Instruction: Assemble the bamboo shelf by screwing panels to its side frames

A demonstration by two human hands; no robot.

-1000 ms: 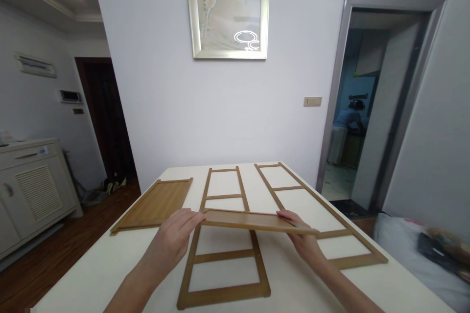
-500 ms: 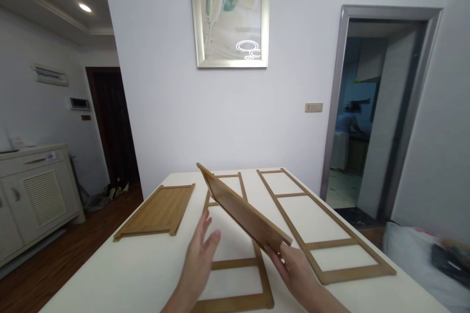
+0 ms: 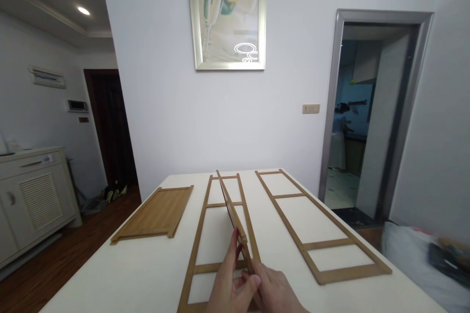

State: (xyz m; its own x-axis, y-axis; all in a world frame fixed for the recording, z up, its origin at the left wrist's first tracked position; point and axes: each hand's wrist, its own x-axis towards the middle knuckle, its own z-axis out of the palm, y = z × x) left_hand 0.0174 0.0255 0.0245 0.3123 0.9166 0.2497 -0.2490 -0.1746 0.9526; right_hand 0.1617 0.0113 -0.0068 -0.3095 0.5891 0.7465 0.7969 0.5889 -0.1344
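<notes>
A wooden panel (image 3: 231, 205) stands edge-on in front of me, above the middle wooden frame. My left hand (image 3: 233, 283) is closed on its near end, fingers against the left face and thumb across the near edge. From the right side, my right hand (image 3: 275, 288) grips the same end, close against the left; its fingertips are partly hidden. Below lies the ladder-like wooden frame (image 3: 199, 234) with crossbars, its near part covered by my hands. A second such frame (image 3: 286, 220) lies flat to the right. Flat on the left is another slatted wooden panel (image 3: 157, 210).
Everything rests on a white table (image 3: 91, 274) that meets the wall at its far end. Right of it are a plastic bag (image 3: 407, 249) and a doorway, with a person (image 3: 338, 132) in the room beyond. A white cabinet (image 3: 40, 190) stands at left.
The panel has swung from a slanted pose to nearly edge-on, pointing away from me. My left hand, open and apart before, has closed on its near end. My right hand moved left with it.
</notes>
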